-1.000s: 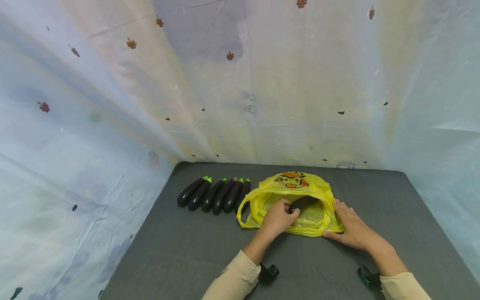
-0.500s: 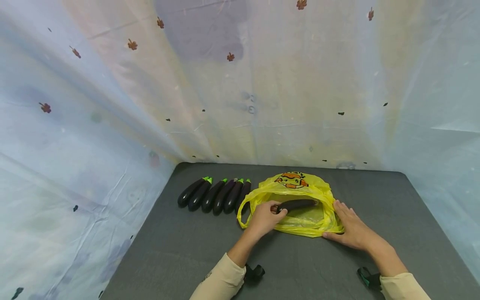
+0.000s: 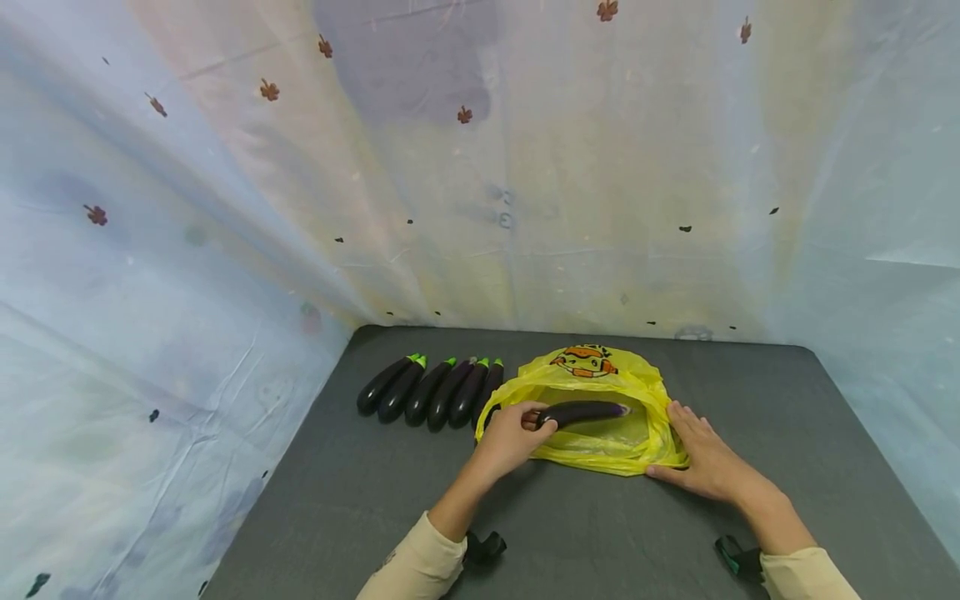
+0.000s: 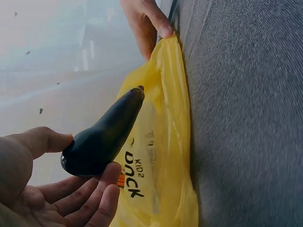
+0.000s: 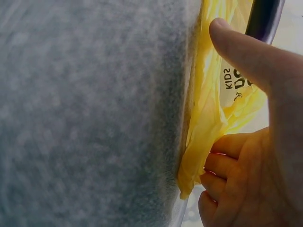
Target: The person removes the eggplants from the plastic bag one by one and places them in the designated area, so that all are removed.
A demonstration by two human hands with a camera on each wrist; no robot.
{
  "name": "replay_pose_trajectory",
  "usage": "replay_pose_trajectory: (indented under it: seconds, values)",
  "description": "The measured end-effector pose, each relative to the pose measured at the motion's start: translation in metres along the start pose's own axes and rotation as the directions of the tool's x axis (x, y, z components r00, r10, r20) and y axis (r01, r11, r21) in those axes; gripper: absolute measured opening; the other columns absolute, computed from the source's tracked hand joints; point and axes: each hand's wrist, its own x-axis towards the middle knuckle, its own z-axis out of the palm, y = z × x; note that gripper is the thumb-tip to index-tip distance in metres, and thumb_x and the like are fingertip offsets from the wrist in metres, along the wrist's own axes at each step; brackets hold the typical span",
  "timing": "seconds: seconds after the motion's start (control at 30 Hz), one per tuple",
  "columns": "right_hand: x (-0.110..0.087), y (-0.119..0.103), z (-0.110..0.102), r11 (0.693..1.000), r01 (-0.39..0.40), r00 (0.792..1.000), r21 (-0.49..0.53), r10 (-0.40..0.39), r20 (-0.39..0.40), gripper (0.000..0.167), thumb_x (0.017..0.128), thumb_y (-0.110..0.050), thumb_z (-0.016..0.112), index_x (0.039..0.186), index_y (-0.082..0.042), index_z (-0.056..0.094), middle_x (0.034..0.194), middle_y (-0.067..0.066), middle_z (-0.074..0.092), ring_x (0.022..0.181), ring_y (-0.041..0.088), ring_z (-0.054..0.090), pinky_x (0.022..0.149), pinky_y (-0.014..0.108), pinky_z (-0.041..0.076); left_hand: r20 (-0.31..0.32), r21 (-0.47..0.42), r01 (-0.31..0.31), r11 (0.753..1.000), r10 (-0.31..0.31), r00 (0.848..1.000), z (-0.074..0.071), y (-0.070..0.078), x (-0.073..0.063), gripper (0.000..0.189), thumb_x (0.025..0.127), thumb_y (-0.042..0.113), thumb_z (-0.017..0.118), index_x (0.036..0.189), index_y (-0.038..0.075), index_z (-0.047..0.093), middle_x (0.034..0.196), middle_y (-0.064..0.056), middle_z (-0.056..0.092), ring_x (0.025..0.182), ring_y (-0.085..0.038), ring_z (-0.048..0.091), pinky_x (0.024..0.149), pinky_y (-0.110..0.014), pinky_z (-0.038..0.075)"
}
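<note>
My left hand (image 3: 504, 442) pinches a dark purple eggplant (image 3: 583, 412) by its rounded end. The eggplant lies across the mouth of a yellow plastic bag (image 3: 536, 368), its narrow end pointing right. In the left wrist view, thumb and fingertips grip the eggplant (image 4: 106, 135) from either side, and the bag (image 4: 173, 156) lies beyond it. My right hand (image 3: 708, 457) rests against the bag's right side with fingers extended. From the right wrist view, the fingers of the right hand (image 5: 244, 175) touch the crumpled yellow plastic (image 5: 201, 132).
Several eggplants (image 3: 426, 393) with green stems lie in a row left of the bag, the rightmost partly behind its handle. The grey table (image 3: 600, 533) meets a pale plastic curtain (image 3: 585, 275) behind and at the sides. Dark straps (image 3: 483, 548) hang near both wrists.
My left hand has moved left, drawing the eggplant leftward from deeper in the bag, so more of it shows. The right hand and the bag stay nearly still.
</note>
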Motion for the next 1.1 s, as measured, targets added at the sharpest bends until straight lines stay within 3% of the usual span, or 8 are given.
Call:
replay_pose_trajectory:
  seconds: [0.3, 0.63, 0.93, 1.1]
  values:
    - [0.000, 0.002, 0.001, 1.000, 0.003, 1.000, -0.011, -0.004, -0.008, 0.122, 0.090, -0.054, 0.084, 0.165, 0.014, 0.016, 0.169, 0.039, 0.019, 0.156, 0.058, 0.021, 0.128, 0.068, 0.013, -0.015, -0.032, -0.046, 0.998, 0.045, 0.999, -0.019, -0.008, -0.005, 0.043, 0.106, 0.037, 0.071, 0.141, 0.013, 0.071, 0.133, -0.009, 0.072, 0.118, -0.027, 0.071, 0.100, -0.049, 0.059]
    - [0.000, 0.000, 0.000, 1.000, -0.011, 1.000, -0.002, 0.011, -0.003, 0.122, 0.089, -0.056, 0.083, 0.165, 0.013, 0.018, 0.170, 0.038, 0.018, 0.156, 0.057, 0.019, 0.128, 0.067, 0.012, -0.045, -0.029, -0.086, 0.996, 0.085, 0.995, -0.047, -0.014, -0.011, 0.044, 0.106, 0.037, 0.070, 0.143, 0.014, 0.069, 0.127, -0.006, 0.073, 0.110, -0.021, 0.072, 0.095, -0.045, 0.060]
    - [0.001, 0.001, 0.001, 1.000, -0.017, 1.000, 0.004, 0.017, -0.003, 0.123, 0.090, -0.059, 0.082, 0.166, 0.012, 0.017, 0.171, 0.038, 0.017, 0.157, 0.057, 0.018, 0.128, 0.068, 0.010, -0.110, -0.076, -0.067, 0.995, 0.058, 0.992, -0.078, -0.025, -0.012, 0.040, 0.105, 0.032, 0.073, 0.141, 0.015, 0.071, 0.125, -0.008, 0.075, 0.111, -0.023, 0.074, 0.089, -0.042, 0.063]
    - [0.000, 0.000, 0.001, 1.000, -0.018, 1.000, 0.002, 0.018, -0.003, 0.123, 0.089, -0.059, 0.083, 0.166, 0.012, 0.018, 0.171, 0.037, 0.018, 0.157, 0.057, 0.018, 0.127, 0.069, 0.013, -0.167, -0.089, -0.050, 0.995, 0.035, 0.985, -0.097, -0.036, -0.012, 0.041, 0.104, 0.030, 0.075, 0.141, 0.015, 0.071, 0.134, -0.013, 0.072, 0.122, -0.031, 0.071, 0.097, -0.049, 0.061]
